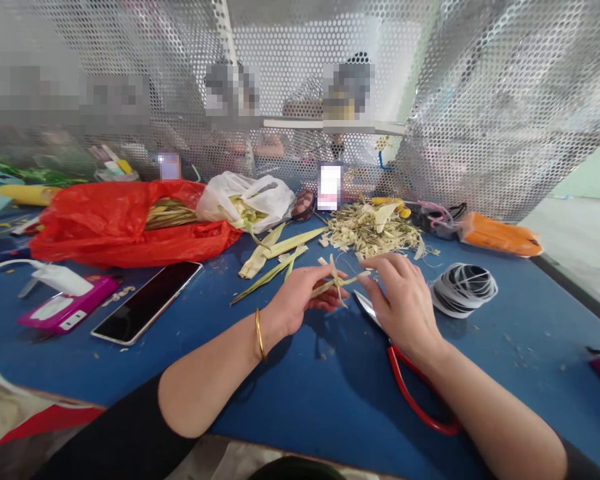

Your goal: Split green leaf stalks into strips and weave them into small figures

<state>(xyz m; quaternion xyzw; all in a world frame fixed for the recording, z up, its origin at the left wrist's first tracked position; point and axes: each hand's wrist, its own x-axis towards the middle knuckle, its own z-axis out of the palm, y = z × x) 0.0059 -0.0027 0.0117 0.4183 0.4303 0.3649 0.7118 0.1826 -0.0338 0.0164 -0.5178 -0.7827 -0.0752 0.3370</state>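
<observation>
Between my hands is a small knotted piece of dried husk strips [338, 283], its ends sticking out several ways. My left hand [300, 297], with a gold bangle at the wrist, is closed on its left side. The thumb and forefinger of my right hand [403, 300] pinch the end of a strip on the right. Under my right hand lie scissors [403, 383] with red handles, the blades partly covered by the hand. Just beyond my left hand are loose husk leaves [280, 257] on the blue table [290, 400].
A pile of husk scraps [375, 230] lies ahead. To the right are a wound cord bundle [464, 290] and an orange packet [500, 233]. A red bag [95, 227], a white bag [250, 193], a phone [147, 303] and a purple power strip [70, 307] occupy the left. Perforated metal mesh [300, 40] stands behind.
</observation>
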